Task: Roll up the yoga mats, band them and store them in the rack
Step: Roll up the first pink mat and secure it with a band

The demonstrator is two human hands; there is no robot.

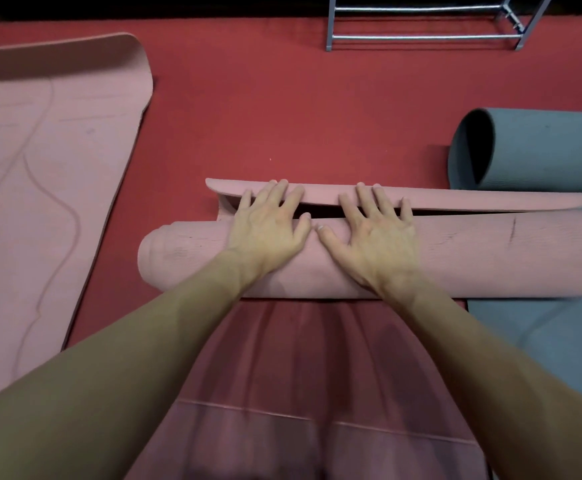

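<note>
A pink yoga mat (473,258) lies rolled across the middle of the red floor, its last free flap (455,199) curling up on the far side. My left hand (268,226) and my right hand (376,233) press flat on top of the roll, fingers spread and reaching over to the flap's edge. A metal rack (424,37) stands at the far top right. No band is in view.
A second pink mat (40,188) lies unrolled at the left, its far end curling up. A grey mat (538,150), partly rolled, lies at the right with its flat part (552,341) beside my right arm. Pink pleated fabric (317,375) covers my lap.
</note>
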